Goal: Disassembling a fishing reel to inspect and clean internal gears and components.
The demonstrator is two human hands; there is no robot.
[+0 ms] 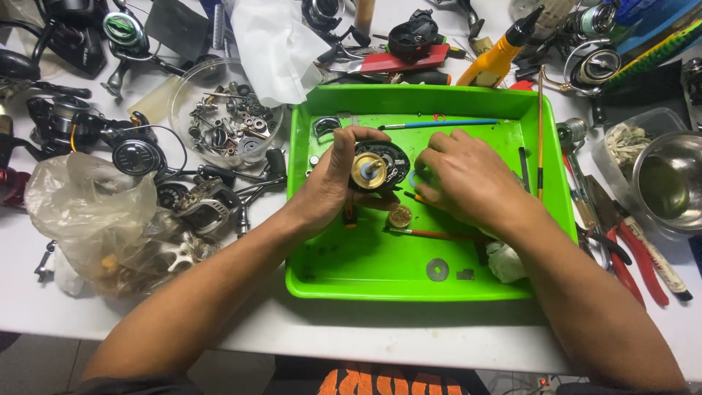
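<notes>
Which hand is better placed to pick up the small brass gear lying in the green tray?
Probably the right hand: it rests low in the green plastic tray near the small brass gear, whereas the left hand grips the opened black reel body.

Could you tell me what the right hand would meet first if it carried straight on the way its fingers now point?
Probably the round black reel body with a brass gear held by the left hand. The right hand points leftward at it over the green plastic tray; the gap looks small, though depth is unclear.
</notes>
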